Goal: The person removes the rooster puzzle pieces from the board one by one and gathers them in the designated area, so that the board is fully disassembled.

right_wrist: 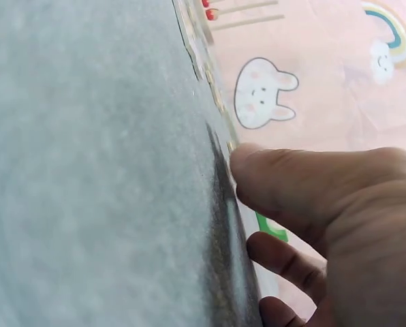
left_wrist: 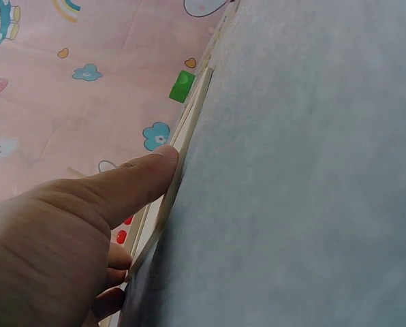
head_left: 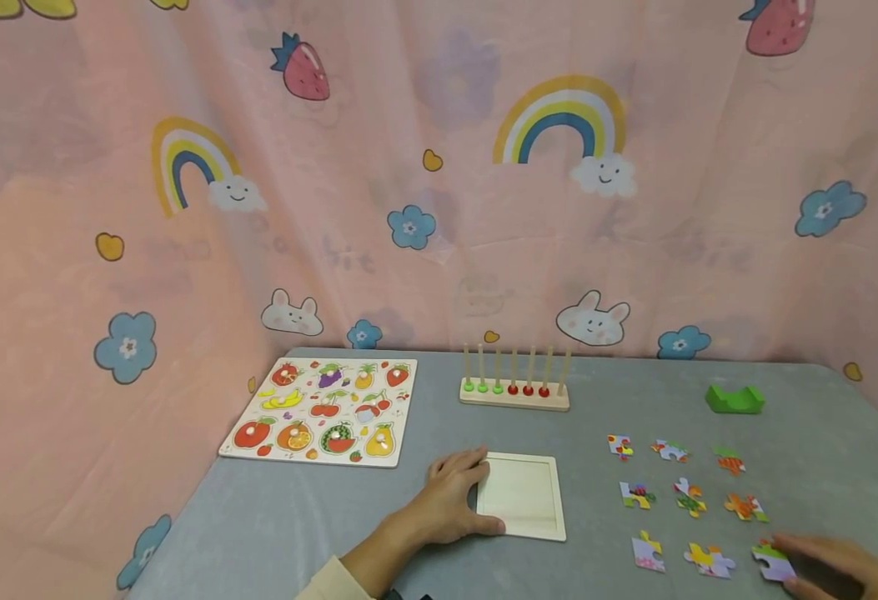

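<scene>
My left hand holds a shallow square wooden tray by its left side. Its thumb lies on the near rim, as the left wrist view also shows, and the other fingers are at the far left corner. At the lower right, my right hand is beside a green and lilac jigsaw piece that lies on the table. Thumb and fingertips are at the piece's right side, spread apart; whether they touch it is hard to tell. In the right wrist view the thumb is low over the grey surface.
Several more jigsaw pieces lie in rows right of the tray. Behind stand a wooden peg rack with green and red beads and a green curved block. A fruit puzzle board lies left on the grey table. A pink curtain hangs behind.
</scene>
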The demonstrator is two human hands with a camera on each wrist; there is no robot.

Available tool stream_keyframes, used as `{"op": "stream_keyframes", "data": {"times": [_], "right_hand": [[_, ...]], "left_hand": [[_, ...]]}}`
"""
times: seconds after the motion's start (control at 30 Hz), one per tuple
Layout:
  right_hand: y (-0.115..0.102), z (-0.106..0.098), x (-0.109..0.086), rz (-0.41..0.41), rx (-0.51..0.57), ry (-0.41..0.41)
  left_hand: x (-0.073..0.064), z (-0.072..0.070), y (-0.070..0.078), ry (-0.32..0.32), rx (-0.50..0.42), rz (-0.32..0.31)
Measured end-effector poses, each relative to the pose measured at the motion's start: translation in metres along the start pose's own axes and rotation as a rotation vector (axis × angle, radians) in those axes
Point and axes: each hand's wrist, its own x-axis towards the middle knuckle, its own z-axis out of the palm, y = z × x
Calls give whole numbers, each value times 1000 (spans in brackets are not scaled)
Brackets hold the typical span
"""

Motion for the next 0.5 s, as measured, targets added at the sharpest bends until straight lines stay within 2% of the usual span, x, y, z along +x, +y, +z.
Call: {"op": "stream_keyframes", "data": {"times": [0.03, 0.07, 0.17, 0.27, 0.4, 0.5], "right_hand": [[1, 0, -1, 26, -29, -12], [1, 2, -1, 2, -30, -3], [6, 6, -2, -189, 12, 110], [10, 7, -2, -298, 34, 156], [9, 9, -3, -271, -6, 196], [9, 11, -2, -323, -15, 231]], "left_hand": [[0, 0, 0, 0, 2, 1], [0, 0, 0, 0, 5, 1], [0, 1, 0, -1, 3, 1], [0, 1, -1, -2, -1, -2], [0, 2, -2, -2, 0, -5], [0, 2, -3, 0, 6, -1]]}}
